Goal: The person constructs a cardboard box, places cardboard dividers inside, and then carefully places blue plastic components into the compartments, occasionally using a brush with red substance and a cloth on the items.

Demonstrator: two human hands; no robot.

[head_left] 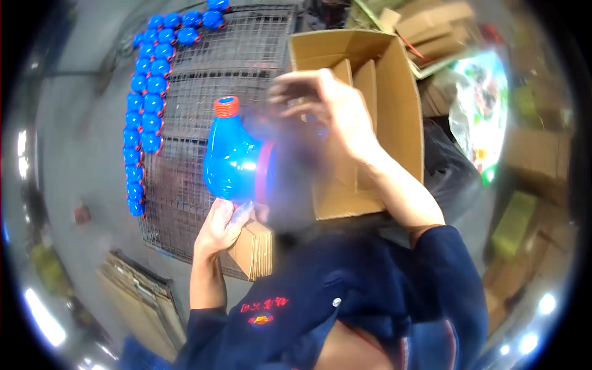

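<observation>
A glossy blue plastic vessel [229, 161] with a red threaded neck and a red band at its right side is in front of me. My left hand [227, 223] is closed on its underside. To the right of the band lies a dark, smeared patch that hides that end of the vessel. My right hand [333, 105] is raised over the left part of an open cardboard carton [404, 123], its fingers bent and apart, with nothing visible in them. Upright cardboard dividers [365, 83] stand inside the carton. Below my left hand is a stack of folded cardboard pieces [253, 250].
A wire mesh rack [203, 80] stretches out ahead, with rows of similar blue vessels [151, 102] along its left side. Flattened cardboard [139, 296] leans at the lower left. A printed plastic bag [484, 105] and loose cardboard [438, 28] lie beyond the carton.
</observation>
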